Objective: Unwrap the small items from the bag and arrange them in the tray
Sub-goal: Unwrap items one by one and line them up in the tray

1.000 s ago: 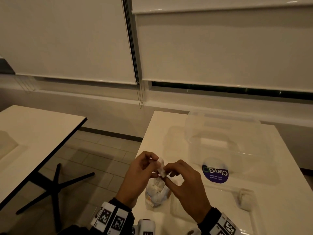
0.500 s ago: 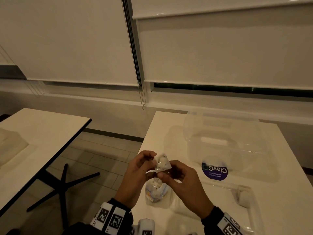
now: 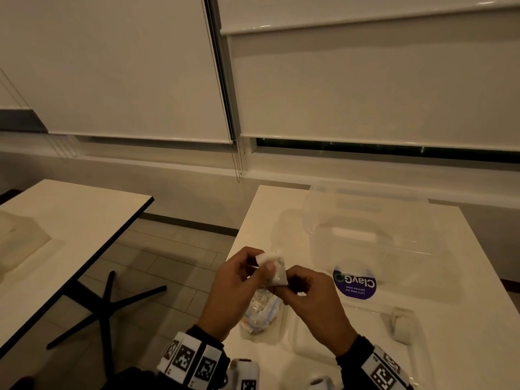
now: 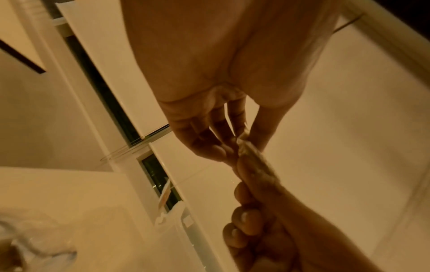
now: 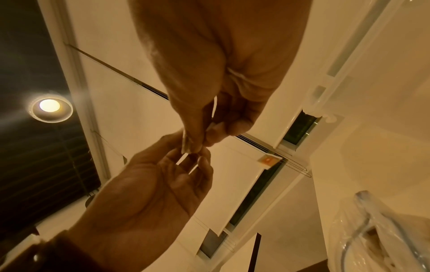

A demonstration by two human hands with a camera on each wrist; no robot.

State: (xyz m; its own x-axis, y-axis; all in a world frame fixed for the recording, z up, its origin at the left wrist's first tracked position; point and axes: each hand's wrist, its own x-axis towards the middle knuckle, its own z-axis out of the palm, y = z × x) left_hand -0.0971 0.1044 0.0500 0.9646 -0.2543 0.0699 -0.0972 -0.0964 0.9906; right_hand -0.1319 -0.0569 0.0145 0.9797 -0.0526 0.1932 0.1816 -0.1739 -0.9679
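Both hands hold one small white wrapped item (image 3: 272, 270) above the table's near edge. My left hand (image 3: 266, 267) pinches its upper left part with the thumb across the front. My right hand (image 3: 287, 287) pinches its lower right corner. In the left wrist view the wrapper (image 4: 254, 162) is stretched between the left fingertips (image 4: 235, 141) and the right hand (image 4: 253, 220). The right wrist view shows the two hands meeting at the wrapper (image 5: 187, 145). The clear bag (image 3: 260, 312) of several wrapped items lies under the hands. The clear tray (image 3: 337, 330) holds one white item (image 3: 401, 323).
A clear lidded plastic box (image 3: 365, 235) with a handle stands behind the tray, with a purple round sticker (image 3: 355, 283) in front of it. The white table (image 3: 464, 277) ends just left of the bag. A second table (image 3: 70, 220) stands across a gap of tiled floor.
The hands have turned the small item between their fingers. The left thumb now lies across its front. Both hands stay above the bag.
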